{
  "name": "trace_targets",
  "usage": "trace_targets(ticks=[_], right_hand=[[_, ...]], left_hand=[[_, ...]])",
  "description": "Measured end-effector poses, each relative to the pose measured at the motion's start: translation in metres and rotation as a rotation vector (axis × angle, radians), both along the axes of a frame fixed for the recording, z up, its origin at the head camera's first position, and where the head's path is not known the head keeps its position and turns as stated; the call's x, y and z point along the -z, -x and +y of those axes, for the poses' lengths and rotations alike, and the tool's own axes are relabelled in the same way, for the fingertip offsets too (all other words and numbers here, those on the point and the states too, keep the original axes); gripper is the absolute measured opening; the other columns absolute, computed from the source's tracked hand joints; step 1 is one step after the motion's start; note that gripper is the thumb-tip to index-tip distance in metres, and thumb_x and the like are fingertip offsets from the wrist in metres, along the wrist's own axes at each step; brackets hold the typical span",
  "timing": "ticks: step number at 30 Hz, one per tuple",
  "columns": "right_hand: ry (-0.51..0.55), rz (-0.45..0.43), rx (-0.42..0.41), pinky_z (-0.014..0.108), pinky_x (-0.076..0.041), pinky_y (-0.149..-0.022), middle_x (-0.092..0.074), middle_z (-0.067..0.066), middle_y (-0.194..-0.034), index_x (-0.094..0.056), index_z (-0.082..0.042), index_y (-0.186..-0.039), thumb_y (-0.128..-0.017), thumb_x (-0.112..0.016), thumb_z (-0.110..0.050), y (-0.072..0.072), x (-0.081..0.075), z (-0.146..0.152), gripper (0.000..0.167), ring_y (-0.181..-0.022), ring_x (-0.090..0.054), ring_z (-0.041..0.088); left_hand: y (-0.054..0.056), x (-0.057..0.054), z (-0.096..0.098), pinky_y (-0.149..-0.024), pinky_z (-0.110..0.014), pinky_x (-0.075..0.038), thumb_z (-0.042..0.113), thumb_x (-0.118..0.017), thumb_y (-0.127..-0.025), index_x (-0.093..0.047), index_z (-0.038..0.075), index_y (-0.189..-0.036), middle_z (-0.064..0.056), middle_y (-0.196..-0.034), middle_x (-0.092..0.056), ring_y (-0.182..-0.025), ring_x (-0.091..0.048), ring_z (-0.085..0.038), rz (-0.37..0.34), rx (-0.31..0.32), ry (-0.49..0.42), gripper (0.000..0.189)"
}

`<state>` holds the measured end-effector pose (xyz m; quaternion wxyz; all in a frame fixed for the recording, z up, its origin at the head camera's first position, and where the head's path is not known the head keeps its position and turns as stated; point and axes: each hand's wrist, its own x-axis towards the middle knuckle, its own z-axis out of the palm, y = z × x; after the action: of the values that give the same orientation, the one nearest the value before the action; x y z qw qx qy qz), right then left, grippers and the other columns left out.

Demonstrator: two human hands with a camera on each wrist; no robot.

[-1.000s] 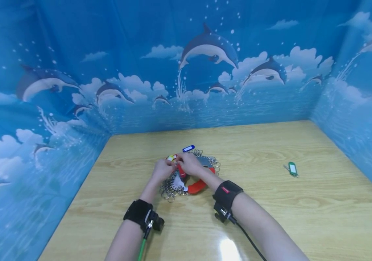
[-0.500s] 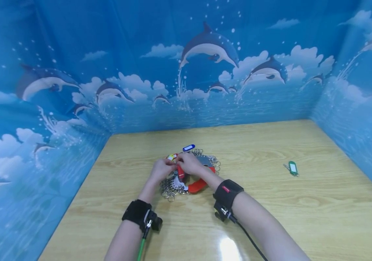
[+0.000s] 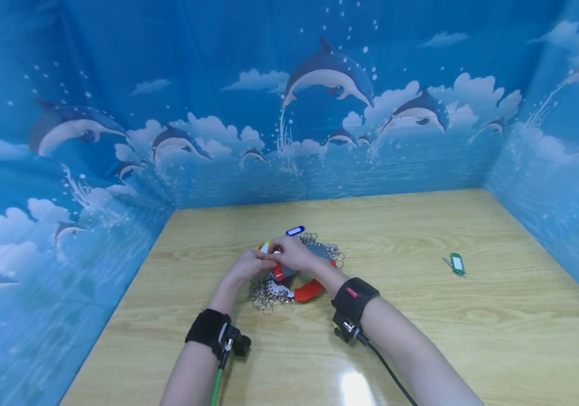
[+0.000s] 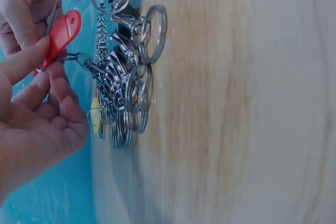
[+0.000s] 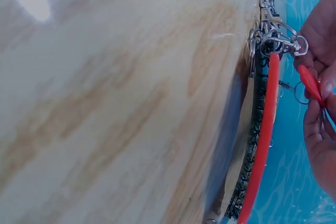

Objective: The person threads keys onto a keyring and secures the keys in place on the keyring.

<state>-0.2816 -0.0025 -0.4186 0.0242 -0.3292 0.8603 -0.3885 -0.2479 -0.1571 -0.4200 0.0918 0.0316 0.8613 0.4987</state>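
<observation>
My left hand (image 3: 246,265) pinches a red key tag (image 4: 63,38) between thumb and fingers. The fingers of my right hand (image 3: 292,252) pinch at the same tag from the other side, with a thin metal piece showing beside it. A small split ring (image 5: 300,93) hangs at the tag, and a short chain runs from the tag to the metal clips. Under both hands lies a round grey key holder (image 3: 316,248) with a red curved handle (image 3: 308,290) and many clips and rings (image 4: 126,77) around its rim. A yellow tag (image 3: 265,246) shows behind the left fingers.
A blue key tag (image 3: 295,230) lies at the holder's back edge. Far to the right, a green key tag (image 3: 457,263) with a ring rests on the wood-grain table (image 3: 401,225). A blue dolphin-print curtain (image 3: 218,101) walls the table at back and sides.
My left hand and wrist have shifted slightly left, and its fingers now reach flatter toward the right hand. The right hand stays nearly in place. The yellow tag is more covered.
</observation>
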Motion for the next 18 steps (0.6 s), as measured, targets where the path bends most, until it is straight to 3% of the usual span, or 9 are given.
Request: trace_targets(ticks=[6,9,13,16,18], right_hand=[[0.020,0.009,0.046,0.029,-0.047,-0.073,-0.064,0.009,-0.092,-0.065,-0.002,-0.094,-0.089,-0.058,-0.009,0.000,-0.003,-0.001,0.011,-0.087,-0.059,0.021],[0.015,0.017,0.100,0.033,-0.046,-0.077,-0.062,0.010,-0.096,-0.064,0.000,-0.101,-0.090,-0.057,-0.010,0.001,-0.002,0.003,0.017,-0.090,-0.057,0.023],[0.012,-0.004,0.160,0.037,-0.045,-0.080,-0.063,0.010,-0.097,-0.064,0.001,-0.104,-0.090,-0.057,-0.010,0.002,0.003,0.013,0.019,-0.091,-0.057,0.024],[-0.004,-0.050,0.145,0.037,-0.045,-0.081,-0.064,0.009,-0.097,-0.065,0.000,-0.104,-0.090,-0.056,-0.012,0.001,0.007,0.021,0.020,-0.090,-0.058,0.023],[-0.027,-0.076,0.128,0.036,-0.046,-0.081,-0.064,0.008,-0.097,-0.065,-0.001,-0.105,-0.091,-0.056,-0.013,0.001,0.008,0.026,0.020,-0.090,-0.058,0.022]], left_hand=[[0.000,-0.001,0.001,-0.054,-0.023,-0.030,0.013,-0.065,-0.081,-0.060,0.002,-0.068,0.004,-0.057,-0.040,-0.059,-0.039,-0.011,-0.009,-0.152,-0.031,0.018],[0.002,-0.002,0.002,-0.054,-0.023,-0.032,0.013,-0.064,-0.083,-0.057,0.004,-0.066,0.004,-0.058,-0.044,-0.059,-0.041,-0.011,-0.017,-0.238,-0.058,0.020],[0.007,0.002,-0.003,-0.051,-0.019,-0.037,0.011,-0.063,-0.086,-0.062,0.000,-0.074,0.003,-0.056,-0.053,-0.051,-0.048,-0.007,-0.109,-0.352,-0.199,0.016],[0.010,0.008,-0.011,-0.046,-0.017,-0.041,0.007,-0.060,-0.087,-0.064,-0.008,-0.088,-0.001,-0.055,-0.057,-0.045,-0.052,-0.005,-0.187,-0.430,-0.323,0.016],[0.011,0.010,-0.016,-0.044,-0.016,-0.042,0.007,-0.056,-0.089,-0.062,-0.012,-0.095,-0.002,-0.055,-0.058,-0.043,-0.053,-0.005,-0.218,-0.460,-0.338,0.021]])
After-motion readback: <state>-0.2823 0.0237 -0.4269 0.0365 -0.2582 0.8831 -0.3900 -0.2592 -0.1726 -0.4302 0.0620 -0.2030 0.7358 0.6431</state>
